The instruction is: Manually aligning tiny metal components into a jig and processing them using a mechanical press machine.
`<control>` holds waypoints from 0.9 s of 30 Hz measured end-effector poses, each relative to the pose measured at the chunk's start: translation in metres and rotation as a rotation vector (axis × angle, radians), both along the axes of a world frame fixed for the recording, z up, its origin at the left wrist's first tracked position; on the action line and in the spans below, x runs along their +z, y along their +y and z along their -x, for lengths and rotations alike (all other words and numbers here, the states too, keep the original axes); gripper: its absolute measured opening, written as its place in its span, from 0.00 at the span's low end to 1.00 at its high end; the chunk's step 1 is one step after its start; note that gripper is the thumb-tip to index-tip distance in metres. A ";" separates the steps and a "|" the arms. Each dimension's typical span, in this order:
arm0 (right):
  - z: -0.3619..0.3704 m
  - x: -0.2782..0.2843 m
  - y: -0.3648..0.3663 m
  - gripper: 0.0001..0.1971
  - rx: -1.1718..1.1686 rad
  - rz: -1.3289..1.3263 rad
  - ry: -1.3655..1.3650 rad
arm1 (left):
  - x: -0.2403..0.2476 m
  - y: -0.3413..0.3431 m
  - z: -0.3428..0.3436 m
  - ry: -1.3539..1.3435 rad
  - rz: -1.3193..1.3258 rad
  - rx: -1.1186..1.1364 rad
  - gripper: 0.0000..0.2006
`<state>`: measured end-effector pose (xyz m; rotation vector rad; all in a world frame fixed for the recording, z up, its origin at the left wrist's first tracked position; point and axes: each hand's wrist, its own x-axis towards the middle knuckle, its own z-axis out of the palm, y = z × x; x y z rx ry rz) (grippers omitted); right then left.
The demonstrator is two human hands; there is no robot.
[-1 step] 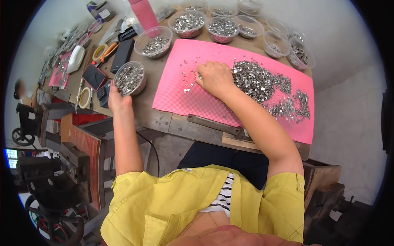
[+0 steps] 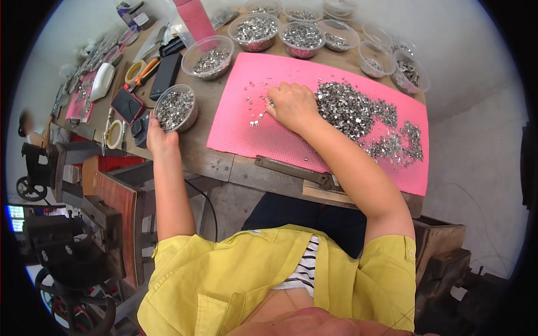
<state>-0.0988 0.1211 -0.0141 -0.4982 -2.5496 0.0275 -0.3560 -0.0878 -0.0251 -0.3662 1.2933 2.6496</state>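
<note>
My left hand (image 2: 162, 141) is closed on the near left side of a clear round plastic tub (image 2: 189, 120) filled with small shiny metal pieces. The tub is at the table's front, left of a pink textured mat (image 2: 235, 120). On the mat my right hand (image 2: 293, 105) rests palm down with curled fingers, and a few small metal pieces (image 2: 271, 103) glint at its fingertips. What lies under the palm is hidden. A large heap of metal pieces (image 2: 344, 109) spreads just right of that hand, with a thinner patch farther right. Loose pieces (image 2: 256, 121) lie scattered to its left.
Several clear tubs (image 2: 255, 32) of metal pieces line the mat's far side. Behind my left hand are a tub (image 2: 208, 60), pink bottle (image 2: 194, 21), black box (image 2: 166, 77), phone (image 2: 128, 105) and tape rolls (image 2: 115, 134). A metal bar (image 2: 291, 171) lies along the mat's front edge.
</note>
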 end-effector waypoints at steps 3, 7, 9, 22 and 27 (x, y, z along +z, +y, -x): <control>-0.003 -0.002 0.001 0.12 0.008 0.012 0.003 | 0.004 0.003 -0.008 0.013 0.014 -0.046 0.22; 0.000 0.000 0.007 0.13 0.020 0.020 -0.026 | -0.009 0.004 0.004 0.035 0.021 -0.134 0.21; 0.002 0.005 0.008 0.14 -0.010 0.035 -0.067 | -0.010 0.001 0.007 0.060 0.033 -0.154 0.19; -0.019 0.021 0.021 0.17 -0.190 0.178 -0.096 | 0.025 0.036 -0.161 1.602 1.022 -0.400 0.32; -0.026 0.023 0.018 0.21 -0.162 0.219 -0.121 | 0.028 0.070 -0.153 1.400 1.720 -0.726 0.40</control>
